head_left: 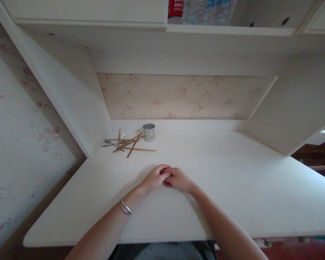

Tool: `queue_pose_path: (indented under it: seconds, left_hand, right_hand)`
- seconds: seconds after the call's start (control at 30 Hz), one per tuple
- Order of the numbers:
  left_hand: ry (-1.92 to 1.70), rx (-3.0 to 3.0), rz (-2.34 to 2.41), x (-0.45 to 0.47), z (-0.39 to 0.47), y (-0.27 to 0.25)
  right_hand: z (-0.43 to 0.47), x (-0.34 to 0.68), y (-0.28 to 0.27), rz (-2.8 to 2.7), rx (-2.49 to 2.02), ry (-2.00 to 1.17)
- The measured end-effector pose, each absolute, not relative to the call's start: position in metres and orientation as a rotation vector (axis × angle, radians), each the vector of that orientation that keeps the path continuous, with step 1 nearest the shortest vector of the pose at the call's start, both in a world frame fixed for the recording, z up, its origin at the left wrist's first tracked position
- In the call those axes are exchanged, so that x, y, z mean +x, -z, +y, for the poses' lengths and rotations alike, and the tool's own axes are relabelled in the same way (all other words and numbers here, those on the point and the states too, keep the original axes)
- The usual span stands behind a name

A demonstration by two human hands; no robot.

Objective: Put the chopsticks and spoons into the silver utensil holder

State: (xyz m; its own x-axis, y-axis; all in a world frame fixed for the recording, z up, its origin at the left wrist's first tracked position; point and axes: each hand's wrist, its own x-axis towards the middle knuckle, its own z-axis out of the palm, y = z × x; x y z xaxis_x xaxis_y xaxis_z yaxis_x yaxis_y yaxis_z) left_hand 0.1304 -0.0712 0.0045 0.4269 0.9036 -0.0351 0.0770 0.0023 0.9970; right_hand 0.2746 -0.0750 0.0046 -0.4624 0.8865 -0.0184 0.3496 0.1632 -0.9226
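My left hand (154,179), with silver bangles at the wrist, rests on the white desk (249,187). It meets my right hand (181,180), and the fingers of both are folded together. No object shows in either hand. Beyond them, to the left, several brown wooden chopsticks (144,149) lie crossed in a loose pile. Metal cutlery (107,141), apparently including a spoon, lies partly under the chopsticks. Beside the pile stands an upright silver metal holder (148,134) with small holes low in its side.
White side panels (70,83) rise at both ends of the desk. An overhead cabinet (89,12) hangs above, with plastic bottles (206,12) and a red-labelled item (176,9) on its open shelf. Floral wallpaper (176,95) covers the back.
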Motion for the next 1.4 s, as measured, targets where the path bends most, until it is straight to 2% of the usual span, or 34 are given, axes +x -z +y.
queue_pose_path:
  seconds: [1.4]
  left_hand:
    - [-0.830, 1.473, 0.938, 0.1273, -0.0693, -0.0034]
  right_hand:
    - [-0.0737, 0.2751, -0.0030, -1.936, -1.186, -1.241]
